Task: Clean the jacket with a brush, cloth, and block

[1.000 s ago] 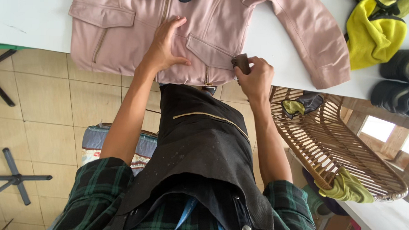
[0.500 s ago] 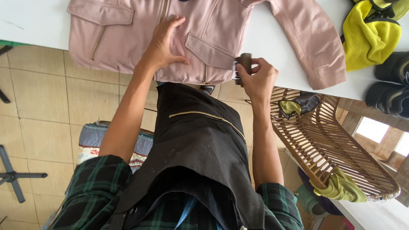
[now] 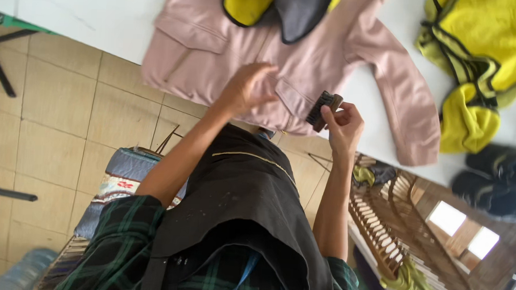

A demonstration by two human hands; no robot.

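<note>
On the white table [image 3: 89, 21], I am pinning the pink jacket [image 3: 215, 56] with my left hand [image 3: 246, 89], fingers loosely curled, tips resting on the fabric beside a chest pocket. My right hand [image 3: 343, 122] is pinching a small dark-bristled brush [image 3: 323, 109] between thumb and fingers, bristles just at the hem. Risk, as I judge it: fabric bunching or sliding off the table edge if the pinning hand is pressing too lightly.
</note>
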